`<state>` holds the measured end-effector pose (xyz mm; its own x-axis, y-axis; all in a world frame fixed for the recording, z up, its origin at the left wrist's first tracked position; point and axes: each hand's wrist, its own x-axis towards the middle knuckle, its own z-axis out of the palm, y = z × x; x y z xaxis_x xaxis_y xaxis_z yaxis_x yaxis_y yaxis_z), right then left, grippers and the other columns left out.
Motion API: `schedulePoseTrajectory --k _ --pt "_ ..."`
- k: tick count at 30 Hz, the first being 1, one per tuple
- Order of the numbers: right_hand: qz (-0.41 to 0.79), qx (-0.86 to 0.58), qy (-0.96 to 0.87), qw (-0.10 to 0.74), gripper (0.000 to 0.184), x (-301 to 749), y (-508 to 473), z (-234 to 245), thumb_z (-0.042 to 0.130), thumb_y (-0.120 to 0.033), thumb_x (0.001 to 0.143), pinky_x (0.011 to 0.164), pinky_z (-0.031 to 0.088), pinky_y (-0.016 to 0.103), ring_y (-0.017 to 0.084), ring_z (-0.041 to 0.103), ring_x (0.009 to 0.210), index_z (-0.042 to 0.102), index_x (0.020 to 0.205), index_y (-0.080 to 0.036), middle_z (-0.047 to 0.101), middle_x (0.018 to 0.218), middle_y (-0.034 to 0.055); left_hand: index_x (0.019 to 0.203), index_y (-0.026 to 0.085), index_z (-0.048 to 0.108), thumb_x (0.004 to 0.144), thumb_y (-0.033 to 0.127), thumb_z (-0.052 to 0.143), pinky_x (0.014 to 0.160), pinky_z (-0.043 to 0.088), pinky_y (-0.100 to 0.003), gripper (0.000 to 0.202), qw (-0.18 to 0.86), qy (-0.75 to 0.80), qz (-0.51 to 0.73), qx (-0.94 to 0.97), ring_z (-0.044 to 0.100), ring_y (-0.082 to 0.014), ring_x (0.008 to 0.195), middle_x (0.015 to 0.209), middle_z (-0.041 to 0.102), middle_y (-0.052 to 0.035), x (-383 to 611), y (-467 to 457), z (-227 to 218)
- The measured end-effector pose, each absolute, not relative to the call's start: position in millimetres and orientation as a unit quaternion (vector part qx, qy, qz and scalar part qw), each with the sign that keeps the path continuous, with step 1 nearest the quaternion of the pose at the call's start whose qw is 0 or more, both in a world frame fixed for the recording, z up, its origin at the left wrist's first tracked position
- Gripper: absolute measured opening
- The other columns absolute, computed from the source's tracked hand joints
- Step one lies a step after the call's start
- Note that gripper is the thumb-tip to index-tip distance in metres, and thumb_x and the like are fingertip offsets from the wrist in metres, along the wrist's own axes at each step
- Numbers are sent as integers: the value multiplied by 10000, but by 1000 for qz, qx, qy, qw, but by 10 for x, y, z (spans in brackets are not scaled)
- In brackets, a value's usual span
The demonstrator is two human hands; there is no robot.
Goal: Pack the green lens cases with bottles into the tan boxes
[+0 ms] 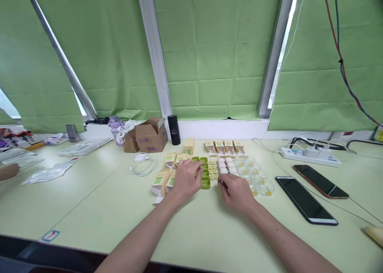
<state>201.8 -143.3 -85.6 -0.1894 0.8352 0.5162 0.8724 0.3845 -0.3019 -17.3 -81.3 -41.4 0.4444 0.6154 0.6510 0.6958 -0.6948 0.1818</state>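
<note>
My left hand (186, 178) rests on the table with its fingers curled over a row of small green cases (205, 182). My right hand (236, 191) lies just right of them, fingers bent near small white pieces (225, 164) and yellow pieces (213, 171); what it pinches, if anything, is hidden. Clear plastic lids with yellow dots (257, 177) lie right of the hands. Small beige boxes with green labels (161, 180) sit left of my left hand, and several open ones (224, 147) stand in a row behind.
Two phones (305, 199) (320, 180) lie at the right, near a white power strip (309, 154). A cardboard box (151, 136), a black bottle (174, 129) and a white cable (140, 163) stand at the back left. Another person's hand (8, 171) shows at the far left.
</note>
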Motion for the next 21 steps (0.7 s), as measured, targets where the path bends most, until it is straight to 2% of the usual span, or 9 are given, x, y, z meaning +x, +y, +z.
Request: schedulePoseTrajectory --k 4,8,11,16,21 --pt "-3 -546 -795 262 123 1983 -1475 -824 577 -152 957 644 280 305 191 674 772 676 950 -225 760 882 30 1029 213 754 962 163 639 829 469 -429 143 56 -380 -290 -877 691 -277 885 894 777 -62 -213 -862 -469" --pt "1 -548 -799 246 122 1966 -1496 -807 586 -163 962 654 288 303 189 672 786 690 943 -224 759 893 34 928 211 746 934 205 680 800 456 -429 66 60 -381 -213 -897 678 -271 791 812 740 -70 -201 -925 -464" --pt "-2 -554 -797 241 125 1971 -1489 -815 588 -164 966 652 286 303 193 675 791 697 955 -225 757 897 36 836 208 712 930 231 684 785 441 -432 101 71 -383 -168 -906 667 -265 735 748 719 -66 -186 -950 -461" --pt "-7 -562 -791 240 133 1977 -1475 -821 592 -197 990 667 298 305 208 689 811 703 1055 -230 761 922 49 828 208 719 915 269 705 800 433 -438 107 83 -382 -124 -912 683 -281 745 739 736 -79 -182 -944 -471" --pt "-4 -568 -788 240 137 1974 -1479 -811 607 -198 983 674 311 302 208 676 806 693 1087 -225 747 898 47 749 197 688 895 201 668 838 428 -436 148 86 -389 -98 -912 685 -272 738 720 742 -83 -159 -961 -460"
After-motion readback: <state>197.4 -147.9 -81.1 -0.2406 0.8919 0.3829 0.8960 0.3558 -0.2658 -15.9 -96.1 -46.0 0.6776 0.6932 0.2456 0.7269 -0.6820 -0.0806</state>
